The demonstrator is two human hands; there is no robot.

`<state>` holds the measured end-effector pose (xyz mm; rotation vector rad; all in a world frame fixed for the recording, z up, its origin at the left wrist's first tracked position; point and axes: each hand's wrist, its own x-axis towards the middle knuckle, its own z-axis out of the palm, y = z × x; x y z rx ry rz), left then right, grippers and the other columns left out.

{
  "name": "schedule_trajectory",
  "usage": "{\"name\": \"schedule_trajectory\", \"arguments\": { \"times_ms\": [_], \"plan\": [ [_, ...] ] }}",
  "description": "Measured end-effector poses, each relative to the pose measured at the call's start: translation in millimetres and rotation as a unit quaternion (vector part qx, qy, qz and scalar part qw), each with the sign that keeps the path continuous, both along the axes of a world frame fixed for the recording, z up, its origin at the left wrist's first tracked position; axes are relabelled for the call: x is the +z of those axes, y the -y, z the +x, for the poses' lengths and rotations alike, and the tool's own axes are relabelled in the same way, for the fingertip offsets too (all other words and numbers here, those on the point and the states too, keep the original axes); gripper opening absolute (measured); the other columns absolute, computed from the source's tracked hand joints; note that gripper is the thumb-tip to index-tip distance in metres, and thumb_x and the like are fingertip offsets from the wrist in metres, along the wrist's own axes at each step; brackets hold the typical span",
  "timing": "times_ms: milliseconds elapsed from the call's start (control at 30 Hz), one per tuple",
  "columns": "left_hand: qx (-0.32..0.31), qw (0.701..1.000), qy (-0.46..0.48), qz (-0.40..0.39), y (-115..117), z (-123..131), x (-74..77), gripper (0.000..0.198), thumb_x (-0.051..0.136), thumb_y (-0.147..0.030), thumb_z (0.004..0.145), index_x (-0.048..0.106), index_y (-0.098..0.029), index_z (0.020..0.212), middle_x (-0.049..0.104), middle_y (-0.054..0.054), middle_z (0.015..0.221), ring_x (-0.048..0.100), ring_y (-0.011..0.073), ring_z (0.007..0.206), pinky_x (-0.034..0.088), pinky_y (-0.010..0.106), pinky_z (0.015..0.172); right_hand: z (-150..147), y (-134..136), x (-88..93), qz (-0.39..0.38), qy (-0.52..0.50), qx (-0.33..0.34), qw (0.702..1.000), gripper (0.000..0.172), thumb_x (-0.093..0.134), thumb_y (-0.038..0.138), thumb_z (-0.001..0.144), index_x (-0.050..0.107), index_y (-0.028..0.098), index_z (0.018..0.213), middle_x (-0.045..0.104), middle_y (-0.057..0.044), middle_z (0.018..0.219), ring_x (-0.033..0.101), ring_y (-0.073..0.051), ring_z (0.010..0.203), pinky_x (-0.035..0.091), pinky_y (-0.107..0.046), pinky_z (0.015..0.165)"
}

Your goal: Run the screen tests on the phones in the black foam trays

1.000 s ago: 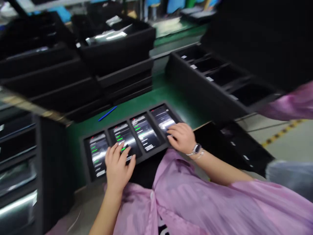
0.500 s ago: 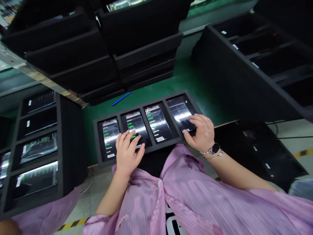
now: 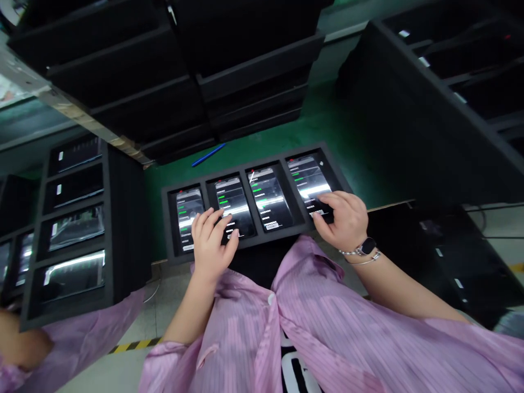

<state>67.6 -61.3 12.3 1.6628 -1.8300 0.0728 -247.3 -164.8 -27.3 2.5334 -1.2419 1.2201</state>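
A black foam tray [image 3: 254,239] lies before me with several lit smartphones in its slots. My left hand [image 3: 212,243] is spread over the two leftmost slots, its fingers apart above the far-left phone [image 3: 189,210] and the second phone [image 3: 231,199]. Nothing is held in it. The third phone [image 3: 269,196] lies uncovered and shows lines of text, some green. My right hand [image 3: 346,218], with a watch on its wrist, is at the lower edge of the rightmost phone [image 3: 307,177]. Its fingers are apart and hold nothing; whether they touch the screen is unclear.
A blue pen [image 3: 208,155] lies on the green tabletop [image 3: 262,136] behind the tray. Black tray stacks [image 3: 254,82] rise at the back. More phone-filled trays stand left [image 3: 76,226] and right [image 3: 426,109]. Another person's arm [image 3: 24,338] shows at lower left.
The rightmost phone's screen now shows lines of text, some green, where it was mostly blank. My right hand's fingers have drawn slightly lower on it. The whole view has shifted a little.
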Motion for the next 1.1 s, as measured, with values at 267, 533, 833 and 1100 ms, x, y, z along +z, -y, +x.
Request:
{"name": "schedule_trajectory", "arguments": {
  "times_ms": [267,533,833,1100],
  "plan": [
    [0.034,0.995,0.085,0.045,-20.8,-4.8,-2.7,0.028,0.066,-0.035,0.093,0.069,-0.021,0.116,0.069,0.009,0.131,0.055,0.0308,0.133,0.032,0.053,0.12,-11.1,-3.2,-12.4,0.002,-0.002,0.025,1.0,0.034,0.065,0.036,0.093,0.064,0.018,0.122,0.072,-0.012,0.103,0.067,-0.036,0.096,0.053,-0.046,0.081],
    [0.049,0.992,0.101,0.062,-23.5,-9.5,-9.1,0.024,0.067,-0.035,0.092,0.072,-0.023,0.112,0.068,0.009,0.135,0.052,0.0341,0.136,0.031,0.058,0.121,1.7,-12.5,3.1,0.049,-0.012,0.037,0.998,0.03,0.058,0.042,0.1,0.065,0.019,0.118,0.07,-0.013,0.102,0.064,-0.038,0.107,0.047,-0.056,0.1],
    [0.137,0.99,0.045,0.014,-67.5,52.2,6.1,0.043,0.064,-0.039,0.095,0.056,-0.018,0.132,0.06,0.016,0.138,0.05,0.0311,0.138,0.038,0.054,0.118,49.4,-36.1,7.7,0.122,-0.07,0.177,0.974,0.055,0.045,0.054,0.108,0.045,0.016,0.147,0.058,-0.017,0.14,0.048,-0.041,0.136,0.033,-0.065,0.116],
    [0.18,0.975,-0.007,0.132,-94.4,71.8,-17.9,0.048,0.058,-0.043,0.098,0.054,-0.022,0.141,0.048,0.018,0.151,0.05,0.0313,0.139,0.046,0.052,0.112,52.4,-38.1,1.9,0.139,-0.076,0.147,0.976,0.059,0.047,0.058,0.105,0.046,0.017,0.148,0.064,-0.02,0.126,0.053,-0.045,0.13,0.031,-0.067,0.116]
  ]
}}
